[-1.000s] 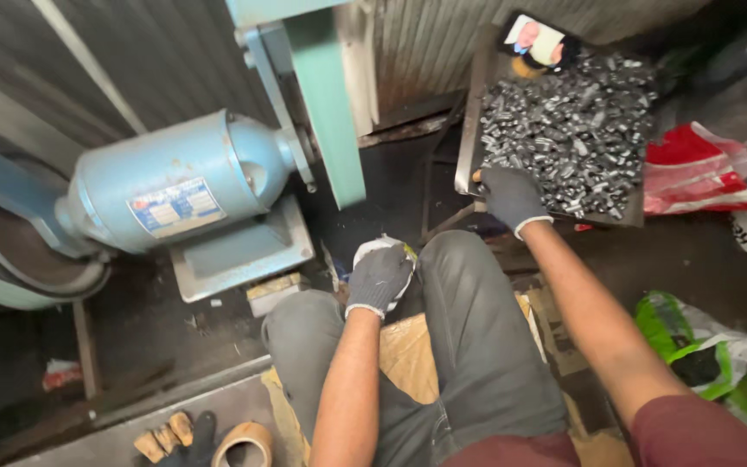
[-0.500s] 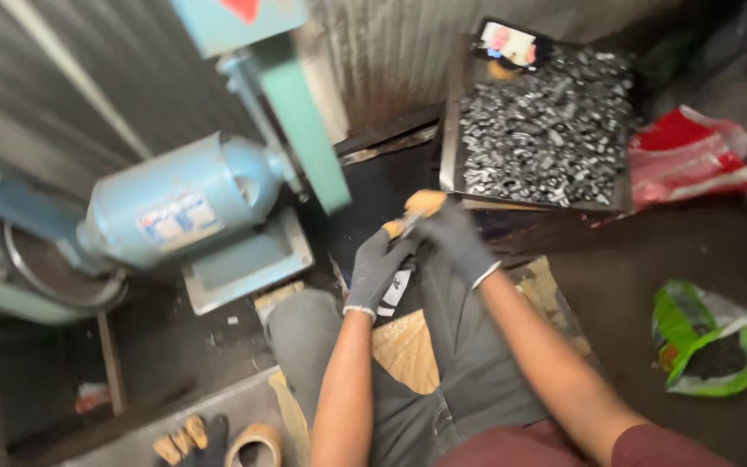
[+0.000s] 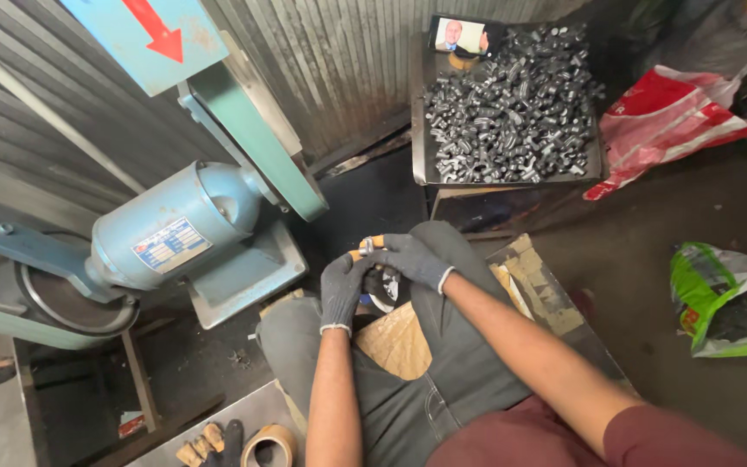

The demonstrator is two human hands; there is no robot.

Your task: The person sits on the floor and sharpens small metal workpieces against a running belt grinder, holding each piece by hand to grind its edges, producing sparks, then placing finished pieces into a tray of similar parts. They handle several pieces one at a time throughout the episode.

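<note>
Far left, a blue motor (image 3: 175,229) sits on its base plate, with a green belt guard (image 3: 257,143) slanting up past it and a grey disc (image 3: 62,303) at its near-left end. Above, a blue sign with a red arrow (image 3: 153,35) leans on the corrugated wall (image 3: 339,78). Far centre, a tray (image 3: 421,173) is heaped with small dark metal pieces (image 3: 512,104), and a phone (image 3: 464,36) is propped at its far edge. To the right lies a red bag (image 3: 667,121); nearer right, a green bag (image 3: 728,303) holds dark material. Near left, a tape roll (image 3: 270,445) rests beside a spare glove (image 3: 213,441). Cardboard (image 3: 395,342) shows at centre.
</note>
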